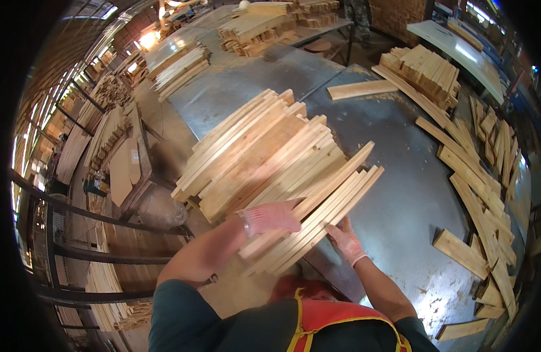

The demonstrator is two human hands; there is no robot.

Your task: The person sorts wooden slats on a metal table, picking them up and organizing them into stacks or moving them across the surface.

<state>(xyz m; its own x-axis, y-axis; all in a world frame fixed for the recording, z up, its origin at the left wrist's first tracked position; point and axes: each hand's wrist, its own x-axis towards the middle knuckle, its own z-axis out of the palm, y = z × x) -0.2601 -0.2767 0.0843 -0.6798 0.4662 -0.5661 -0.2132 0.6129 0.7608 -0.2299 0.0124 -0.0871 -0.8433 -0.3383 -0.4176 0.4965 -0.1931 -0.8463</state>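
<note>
Both hands wear pale, pinkish work gloves. My left hand (pixel 272 218) grips a wooden board (pixel 336 182) that lies slanted along the near side of a large stack of boards (pixel 270 154). Several narrow boards (pixel 316 224) rest side by side just nearer to me, their ends past the metal tabletop's edge. Against their right side, my right hand (pixel 344 240) holds them, thumb on top and fingers partly hidden. The large stack sits on the grey metal tabletop (pixel 398 185), its boards roughly parallel with uneven ends.
Loose boards (pixel 477 193) lie scattered along the right side. A stack of wood blocks (pixel 422 72) stands at the back right, with a single board (pixel 362 89) near it. More stacks (pixel 252 26) stand at the back. A dark metal railing (pixel 112 215) is at left.
</note>
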